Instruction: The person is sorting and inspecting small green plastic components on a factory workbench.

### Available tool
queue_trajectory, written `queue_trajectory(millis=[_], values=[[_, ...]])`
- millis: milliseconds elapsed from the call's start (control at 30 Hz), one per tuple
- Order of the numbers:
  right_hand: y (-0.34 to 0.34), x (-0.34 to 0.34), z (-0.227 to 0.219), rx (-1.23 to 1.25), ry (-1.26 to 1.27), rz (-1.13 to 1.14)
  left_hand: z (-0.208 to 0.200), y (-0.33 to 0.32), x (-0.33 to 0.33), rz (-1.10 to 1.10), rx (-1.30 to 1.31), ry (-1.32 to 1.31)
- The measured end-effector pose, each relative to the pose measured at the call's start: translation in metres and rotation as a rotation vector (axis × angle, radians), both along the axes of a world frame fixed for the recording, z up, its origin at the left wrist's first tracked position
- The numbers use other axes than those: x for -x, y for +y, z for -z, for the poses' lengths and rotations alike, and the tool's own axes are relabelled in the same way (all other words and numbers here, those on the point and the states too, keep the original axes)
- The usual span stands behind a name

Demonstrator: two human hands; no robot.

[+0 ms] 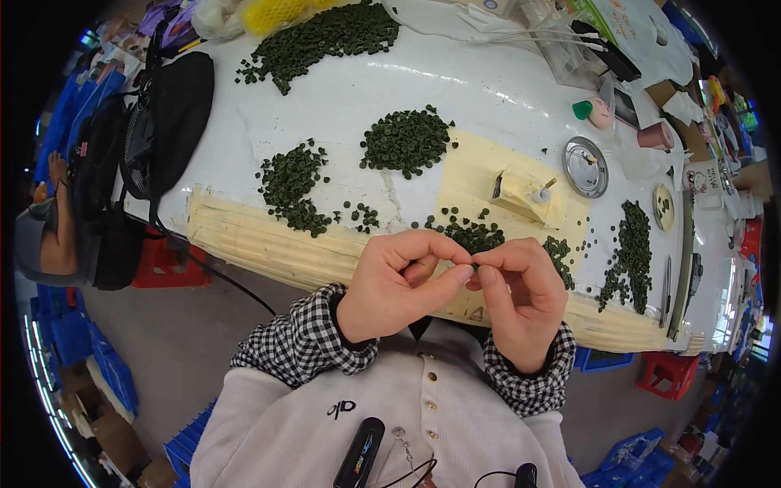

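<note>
In front of my chest, over the table's near edge, my left hand and my right hand meet fingertip to fingertip. Thumb and forefinger of each are pinched together. Whatever lies between the tips is too small and covered to make out. Just beyond the fingers is a small heap of dark green round pieces, partly hidden by my hands. Similar pieces form a heap farther out and a looser heap to the left. On the right lies a long strip of them.
A cream block with an upright peg stands on a yellow sheet. Beyond it are a round metal lid and a pink cup. A large green heap covers the far left. A black bag hangs over the left edge.
</note>
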State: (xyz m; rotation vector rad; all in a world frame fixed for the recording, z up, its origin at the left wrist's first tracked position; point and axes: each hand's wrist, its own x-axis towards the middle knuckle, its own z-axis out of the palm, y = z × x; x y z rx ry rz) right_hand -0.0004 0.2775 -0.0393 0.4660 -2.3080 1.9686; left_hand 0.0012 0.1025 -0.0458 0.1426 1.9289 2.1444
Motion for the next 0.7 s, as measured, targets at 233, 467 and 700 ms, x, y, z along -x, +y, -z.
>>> queue_trajectory(millis=[233,467,700], values=[[-0.001,-0.001,0.000,-0.018,0.019,0.026,0.008,0.003,0.001,-0.023,-0.038,0.046],[-0.001,-0.003,0.000,0.113,-0.110,0.005,0.009,0.002,-0.001,-0.026,-0.038,0.120],[-0.001,-0.002,0.000,-0.005,-0.026,0.024,0.007,0.001,-0.002,-0.011,-0.014,0.073]])
